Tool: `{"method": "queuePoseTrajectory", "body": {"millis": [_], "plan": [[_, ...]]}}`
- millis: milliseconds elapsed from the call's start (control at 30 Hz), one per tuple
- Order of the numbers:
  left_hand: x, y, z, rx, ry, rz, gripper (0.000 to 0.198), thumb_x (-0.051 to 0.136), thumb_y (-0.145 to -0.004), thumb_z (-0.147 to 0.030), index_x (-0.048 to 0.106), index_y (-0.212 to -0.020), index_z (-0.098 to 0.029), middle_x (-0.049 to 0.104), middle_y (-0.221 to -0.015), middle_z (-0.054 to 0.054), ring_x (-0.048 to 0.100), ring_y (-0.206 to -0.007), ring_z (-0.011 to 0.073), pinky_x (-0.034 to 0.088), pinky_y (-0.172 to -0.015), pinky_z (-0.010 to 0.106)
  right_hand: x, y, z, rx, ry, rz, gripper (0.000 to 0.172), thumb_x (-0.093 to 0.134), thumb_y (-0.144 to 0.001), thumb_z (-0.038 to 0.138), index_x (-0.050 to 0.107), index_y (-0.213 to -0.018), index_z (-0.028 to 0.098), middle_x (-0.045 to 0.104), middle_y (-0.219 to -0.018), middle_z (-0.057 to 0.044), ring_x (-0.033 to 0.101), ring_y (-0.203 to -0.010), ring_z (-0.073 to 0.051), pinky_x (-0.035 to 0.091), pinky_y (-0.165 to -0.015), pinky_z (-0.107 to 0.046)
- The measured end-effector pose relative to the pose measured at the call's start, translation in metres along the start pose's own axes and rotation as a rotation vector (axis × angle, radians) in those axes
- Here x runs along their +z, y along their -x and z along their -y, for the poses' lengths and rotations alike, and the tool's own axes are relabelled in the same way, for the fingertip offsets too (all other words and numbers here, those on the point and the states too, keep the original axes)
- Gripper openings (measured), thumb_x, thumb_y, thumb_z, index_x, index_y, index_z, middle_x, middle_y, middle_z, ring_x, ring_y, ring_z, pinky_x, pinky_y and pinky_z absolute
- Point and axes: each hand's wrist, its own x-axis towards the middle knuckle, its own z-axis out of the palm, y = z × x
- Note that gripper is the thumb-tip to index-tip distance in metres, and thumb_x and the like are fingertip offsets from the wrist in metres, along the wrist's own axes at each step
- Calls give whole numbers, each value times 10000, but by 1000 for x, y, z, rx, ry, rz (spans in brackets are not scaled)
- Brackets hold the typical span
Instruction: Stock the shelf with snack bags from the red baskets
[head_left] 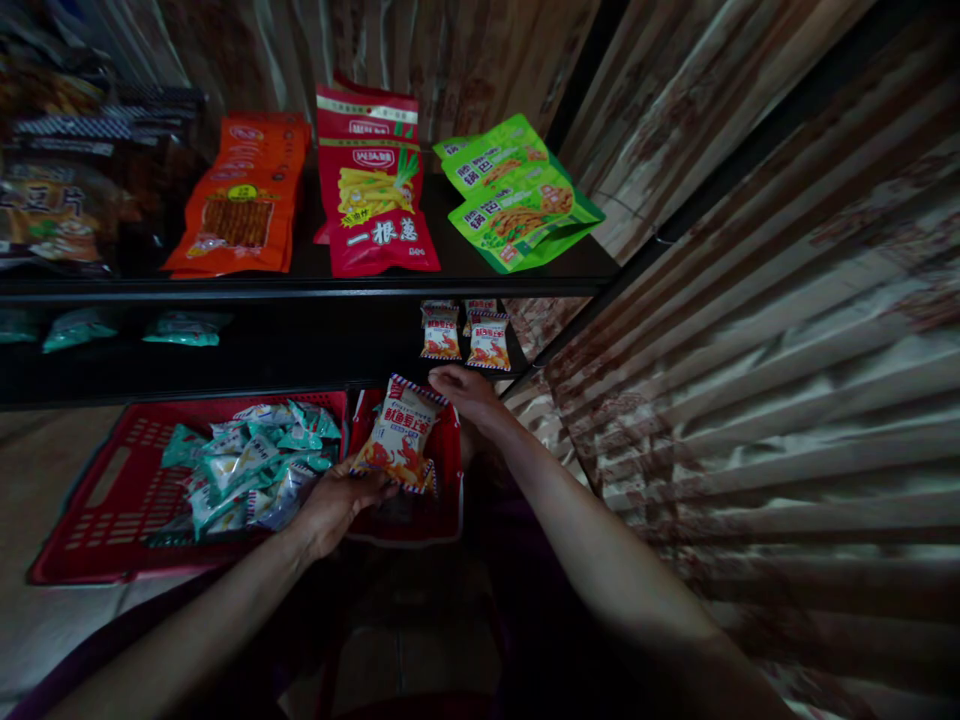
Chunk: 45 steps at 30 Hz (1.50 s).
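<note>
A white and orange snack bag with red lettering and striped ends is tilted above the smaller red basket. My left hand is closed on its lower left end, the thumb lying over the front. At the bag's upper right corner, my right hand has its fingers bent and pinched on the edge; the fingertips are partly hidden. Just beyond, matching small bags stand on the lower shelf, among them a left bag and a right bag. Beneath the held bag, another striped bag end shows inside the red basket.
A wider red basket holds several teal and white packets. On the upper shelf lie orange packs, red packs and green packs. Teal packets lie on the lower left shelf. A black post and pleated curtain border the right.
</note>
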Motion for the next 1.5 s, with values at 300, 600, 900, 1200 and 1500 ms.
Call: {"method": "queuePoseTrajectory", "body": {"millis": [300,600,900,1200,1500], "plan": [[4,-5,-3,52,39,-32,399,843,-513,-121,675,-875,-114,719,-873,58,673,-829,193,568,-794,328,-1,0,-5,202,-221,35,146,636,-723,246,687,-842,178,693,-796,-14,621,-731,-140,449,-657,-252],[3,-3,-2,65,-12,28,351,823,-571,-164,688,-891,-113,717,-851,65,671,-794,175,571,-758,295,1,-4,-4,146,-376,-132,175,673,-631,295,695,-757,176,654,-655,21,524,-560,-90,391,-565,-225],[11,-4,-12,84,167,-49,198,709,-634,14,676,-802,-85,706,-803,72,672,-770,171,586,-749,297,7,3,11,257,-660,-72,258,751,-651,354,652,-838,206,670,-779,20,598,-649,-85,465,-613,-209],[12,-12,-20,194,274,-118,334,604,-706,66,651,-981,-118,702,-837,56,673,-788,154,580,-754,263,32,27,15,392,-625,417,406,812,-607,356,633,-930,188,692,-930,-39,657,-826,-158,559,-711,-307],[9,-12,-19,197,144,-108,308,749,-622,-64,655,-909,-126,709,-840,46,666,-754,149,542,-742,258,45,29,13,358,-633,361,401,846,-517,266,686,-878,196,708,-861,-19,651,-749,-143,526,-650,-246]]}}
